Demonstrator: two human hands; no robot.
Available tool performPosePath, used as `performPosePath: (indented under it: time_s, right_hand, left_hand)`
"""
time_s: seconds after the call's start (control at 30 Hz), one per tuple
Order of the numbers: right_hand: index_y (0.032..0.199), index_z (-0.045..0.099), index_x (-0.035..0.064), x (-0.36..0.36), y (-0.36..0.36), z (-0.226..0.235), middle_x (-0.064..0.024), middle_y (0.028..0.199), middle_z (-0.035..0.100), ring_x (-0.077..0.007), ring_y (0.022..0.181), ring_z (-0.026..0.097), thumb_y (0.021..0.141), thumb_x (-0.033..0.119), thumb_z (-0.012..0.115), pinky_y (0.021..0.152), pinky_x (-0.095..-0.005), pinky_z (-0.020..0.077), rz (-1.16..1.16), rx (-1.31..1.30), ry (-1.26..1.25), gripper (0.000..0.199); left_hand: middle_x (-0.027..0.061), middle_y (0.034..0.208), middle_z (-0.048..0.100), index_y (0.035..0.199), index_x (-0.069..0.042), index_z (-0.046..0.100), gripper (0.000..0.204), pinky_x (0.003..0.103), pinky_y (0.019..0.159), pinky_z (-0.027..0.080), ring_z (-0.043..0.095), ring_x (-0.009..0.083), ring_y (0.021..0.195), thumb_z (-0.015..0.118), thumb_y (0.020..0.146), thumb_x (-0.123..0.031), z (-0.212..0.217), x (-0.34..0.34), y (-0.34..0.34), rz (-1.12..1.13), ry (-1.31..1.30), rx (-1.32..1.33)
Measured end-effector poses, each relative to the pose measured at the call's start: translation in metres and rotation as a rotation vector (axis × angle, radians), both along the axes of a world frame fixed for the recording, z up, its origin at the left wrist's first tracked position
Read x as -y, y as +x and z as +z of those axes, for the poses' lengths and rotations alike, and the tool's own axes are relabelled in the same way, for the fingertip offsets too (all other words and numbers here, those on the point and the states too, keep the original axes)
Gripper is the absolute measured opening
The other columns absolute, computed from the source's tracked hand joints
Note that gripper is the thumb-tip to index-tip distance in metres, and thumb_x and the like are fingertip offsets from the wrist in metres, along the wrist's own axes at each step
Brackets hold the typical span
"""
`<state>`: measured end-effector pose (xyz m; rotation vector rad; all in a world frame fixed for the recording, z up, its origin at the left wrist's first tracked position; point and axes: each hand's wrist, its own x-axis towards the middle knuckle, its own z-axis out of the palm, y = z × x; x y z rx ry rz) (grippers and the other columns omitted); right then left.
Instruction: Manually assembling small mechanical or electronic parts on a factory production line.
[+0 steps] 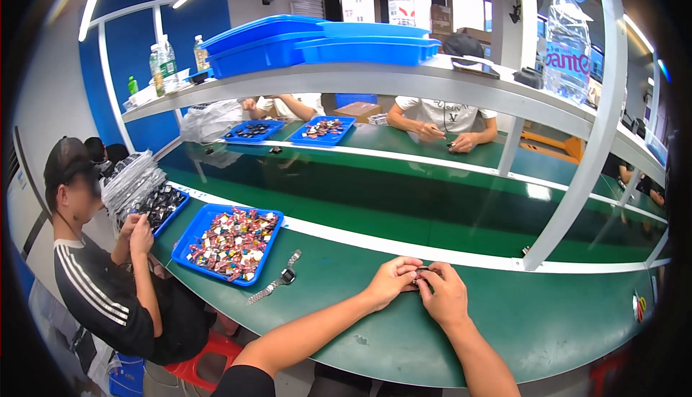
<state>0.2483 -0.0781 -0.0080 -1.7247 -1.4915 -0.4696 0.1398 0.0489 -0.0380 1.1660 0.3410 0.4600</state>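
A long, smooth green worktop is lit by ceiling tubes and bordered by a pale flat strip. Above it, a small dark piece is held between the two hands, mostly hidden by the fingers; its exact shape cannot be told. It is pinched by the thumb and fingertips of the left hand, while the fingers of the right hand are curled and pressed together around its other side. By judgement, it should be light and fairly stiff, easily dropped, and best gripped by its edges with the fingertips; whether it is slippery or fragile cannot be told.

Left of the left hand, a wristwatch with a metal-link band is laid out flat. Just beyond it, a blue plastic tray, rounded at the corners, is heaped with small red, white and yellow parts. Right of the right hand, a slanted pale metal post is seen.
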Motion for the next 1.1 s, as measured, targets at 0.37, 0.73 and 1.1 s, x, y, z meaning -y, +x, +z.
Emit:
performPosePath:
  time_s: [0.37, 0.73, 1.1]
  right_hand:
    - [0.090, 0.068, 0.0066, -0.002, 0.000, -0.007, -0.0083, 0.101, 0.063, -0.0272, 0.083, 0.065, 0.077, 0.010, 0.073, 0.068, -0.0384, 0.0551, 0.011, 0.012, -0.040, 0.014]
    - [0.088, 0.068, 0.0005, -0.058, 0.077, -0.021, -0.0206, 0.112, 0.065, -0.0342, 0.094, 0.067, 0.075, 0.006, 0.067, 0.083, -0.0393, 0.0551, -0.081, -0.117, 0.022, 0.014]
    - [0.109, 0.063, 0.0049, -0.081, 0.131, -0.032, -0.0132, 0.115, 0.060, -0.0338, 0.105, 0.059, 0.077, 0.015, 0.075, 0.089, -0.0419, 0.0503, -0.310, -0.228, -0.254, 0.036]
  left_hand:
    - [0.0091, 0.109, 0.064, 0.122, 0.000, 0.051, 0.024, 0.033, 0.089, 0.057, 0.064, 0.0164, 0.098, 0.052, 0.099, -0.005, -0.005, -0.002, 0.005, -0.038, -0.039, 0.017]
    - [0.0145, 0.124, 0.063, 0.131, 0.001, 0.050, 0.042, 0.034, 0.093, 0.052, 0.064, 0.0203, 0.106, 0.062, 0.093, -0.012, 0.028, -0.026, -0.038, 0.298, 0.645, -0.245]
    - [0.0186, 0.107, 0.062, 0.116, 0.001, 0.060, 0.039, 0.043, 0.091, 0.047, 0.059, 0.0375, 0.102, 0.069, 0.079, -0.011, 0.026, -0.023, -0.227, 0.839, 1.359, -0.752]
